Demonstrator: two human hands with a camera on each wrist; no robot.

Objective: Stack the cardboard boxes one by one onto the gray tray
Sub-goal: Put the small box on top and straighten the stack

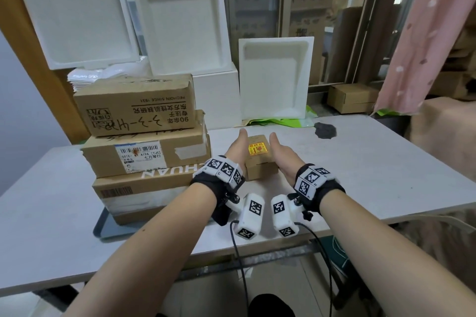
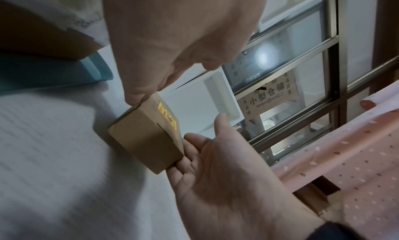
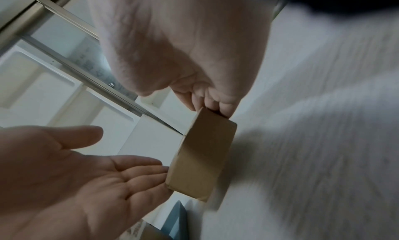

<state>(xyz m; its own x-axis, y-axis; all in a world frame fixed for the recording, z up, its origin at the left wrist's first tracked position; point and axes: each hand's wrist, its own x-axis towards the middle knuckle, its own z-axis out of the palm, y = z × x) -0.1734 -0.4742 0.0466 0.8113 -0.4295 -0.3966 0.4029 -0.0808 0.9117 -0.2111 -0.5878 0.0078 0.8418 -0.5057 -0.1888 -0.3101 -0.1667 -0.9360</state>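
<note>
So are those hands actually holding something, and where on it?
Yes: the small cardboard box, still on the table. The left hand and right hand press flat against its two opposite sides, fingers straight, sandwiching it between the palms.

black wristbands (image 1: 320,194), white marker cubes (image 1: 224,168)

1. Small cardboard box (image 1: 260,159) with yellow sticker on white table (image 1: 360,162).
2. Left hand (image 1: 235,149) and right hand (image 1: 283,154) flank it, fingers straight.
3. Three stacked cardboard boxes (image 1: 144,141) on gray tray (image 1: 108,226).
</note>
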